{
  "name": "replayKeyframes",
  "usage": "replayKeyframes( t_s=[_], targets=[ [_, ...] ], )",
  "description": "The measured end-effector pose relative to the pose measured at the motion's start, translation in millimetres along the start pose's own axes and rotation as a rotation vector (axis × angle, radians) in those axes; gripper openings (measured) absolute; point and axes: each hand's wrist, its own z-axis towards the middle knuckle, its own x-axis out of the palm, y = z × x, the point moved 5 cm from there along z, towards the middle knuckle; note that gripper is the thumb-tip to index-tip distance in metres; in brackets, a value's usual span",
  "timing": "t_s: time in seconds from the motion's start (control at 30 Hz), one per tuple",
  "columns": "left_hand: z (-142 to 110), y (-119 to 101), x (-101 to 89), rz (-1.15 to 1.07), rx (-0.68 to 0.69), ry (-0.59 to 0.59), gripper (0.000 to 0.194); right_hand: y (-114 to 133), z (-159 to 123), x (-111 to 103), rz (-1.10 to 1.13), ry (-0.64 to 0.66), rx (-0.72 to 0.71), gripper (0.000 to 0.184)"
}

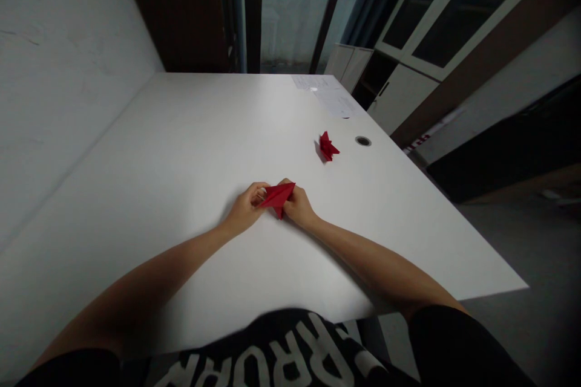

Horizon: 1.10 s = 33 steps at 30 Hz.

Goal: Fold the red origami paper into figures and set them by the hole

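Between my two hands, just above the white table (pixel 190 133), is a piece of folded red paper (pixel 278 195) with pointed ends and a flap hanging down. My left hand (pixel 247 205) pinches its left end with curled fingers. On the other side my right hand (pixel 299 205) grips the right part, and the paper covers some of its fingers. Farther out and to the right, a second folded red paper piece (pixel 327 147), with several points, rests on the tabletop apart from both hands.
Printed sheets (pixel 331 101) lie at the table's far right corner. A round cable hole (pixel 363 141) sits near the right edge. A wall (pixel 68 60) borders the table on the left. Beyond the right edge stands a white cabinet (pixel 402 94).
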Motion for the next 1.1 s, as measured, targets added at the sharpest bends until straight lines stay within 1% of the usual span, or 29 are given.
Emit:
replayKeyframes(
  t_s=[0.07,0.1,0.17,0.23,0.27,0.33,0.43,0.6,0.67,0.73,0.8,0.87,1.0,1.1],
  targets=[
    [-4.4,-6.8,1.0,0.117,0.050,-0.019,0.050,1.1,-0.8,-1.7,-0.030,-0.027,-0.006,0.012],
    [-6.5,-9.9,0.0,0.164,0.069,-0.043,0.049,1.7,-0.8,-2.5,-0.044,-0.042,-0.010,0.012],
    [-10.6,-16.8,-4.2,0.250,0.137,-0.117,0.038,2.1,-0.4,-4.8,-0.083,-0.078,-0.009,0.013],
    [-15.0,-25.0,-8.5,0.363,0.257,-0.190,0.024,1.5,0.3,-7.9,-0.133,-0.123,0.003,0.012],
    [-17.2,-28.8,-8.9,0.432,0.323,-0.202,0.020,0.9,0.5,-9.2,-0.159,-0.140,0.010,0.011],
    [-20.8,-33.6,-6.7,0.565,0.421,-0.187,0.019,-0.5,0.5,-10.6,-0.207,-0.153,0.022,0.010],
    [-23.9,-35.7,-1.3,0.721,0.493,-0.148,0.018,-0.9,-0.6,-10.2,-0.267,-0.143,0.027,0.011],
    [-28.0,-42.2,3.3,0.915,0.673,-0.202,0.019,4.0,-2.1,-7.6,-0.264,-0.122,0.014,0.009],
    [-27.3,-44.9,4.3,0.971,0.716,-0.211,0.020,6.7,-2.5,-5.9,-0.251,-0.103,-0.005,0.010],
    [-24.7,-47.6,3.4,1.001,0.714,-0.236,0.019,9.3,-3.2,-2.7,-0.241,-0.061,-0.037,0.011],
    [-21.3,-49.0,0.9,0.993,0.674,-0.266,0.017,11.5,-4.4,0.6,-0.241,-0.017,-0.067,0.011],
    [-18.5,-48.3,-1.2,0.965,0.626,-0.276,0.016,13.1,-5.6,2.3,-0.257,-0.001,-0.085,0.011],
    [-16.8,-41.9,-1.1,0.927,0.556,-0.250,0.014,16.2,-7.4,3.3,-0.308,0.006,-0.098,0.010],
    [-17.0,-37.8,1.8,0.867,0.498,-0.199,0.006,18.4,-8.3,3.2,-0.372,0.011,-0.091,0.010]
  ],
)
